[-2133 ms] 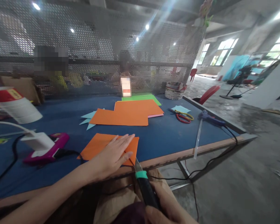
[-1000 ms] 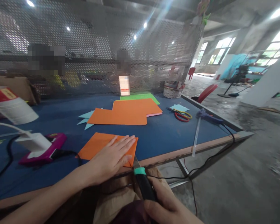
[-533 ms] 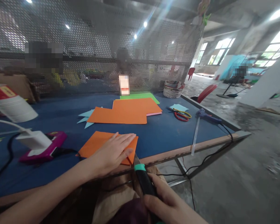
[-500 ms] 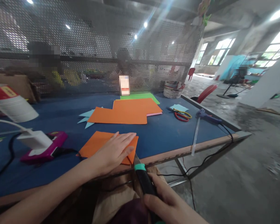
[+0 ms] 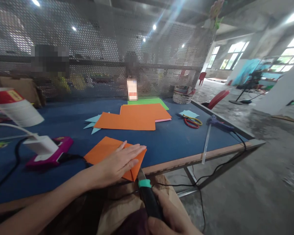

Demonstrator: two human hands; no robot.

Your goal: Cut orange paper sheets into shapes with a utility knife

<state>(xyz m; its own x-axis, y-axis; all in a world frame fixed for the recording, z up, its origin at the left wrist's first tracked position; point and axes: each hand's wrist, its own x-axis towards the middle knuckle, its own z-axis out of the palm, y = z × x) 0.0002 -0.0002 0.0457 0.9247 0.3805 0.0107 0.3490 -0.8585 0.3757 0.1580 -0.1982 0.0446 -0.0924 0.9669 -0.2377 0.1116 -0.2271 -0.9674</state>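
My left hand (image 5: 123,161) lies flat, fingers stretched out, on a folded sheet of orange paper (image 5: 105,148) at the table's front edge. One corner of that paper juts past the edge. In my right hand (image 5: 166,209) is a knife (image 5: 148,195) with a black handle and a green collar. Its blade points up and away from me, at the paper's right corner; the tip is hidden by the paper. Farther back lie larger orange sheets (image 5: 137,116), with a green sheet (image 5: 149,101) behind them and pale blue pointed pieces (image 5: 93,124) at their left.
On the right are red-and-yellow-handled scissors (image 5: 192,121), a light blue paper (image 5: 189,113) and a glue gun (image 5: 219,123) whose cord hangs off the table. A purple power strip (image 5: 51,153) and stacked paper cups (image 5: 19,107) stand left. A woven basket (image 5: 183,94) sits by the mesh screen.
The knife and my right hand have shifted slightly left and down. The orange paper has turned a little under my left hand, its near corner now lower.
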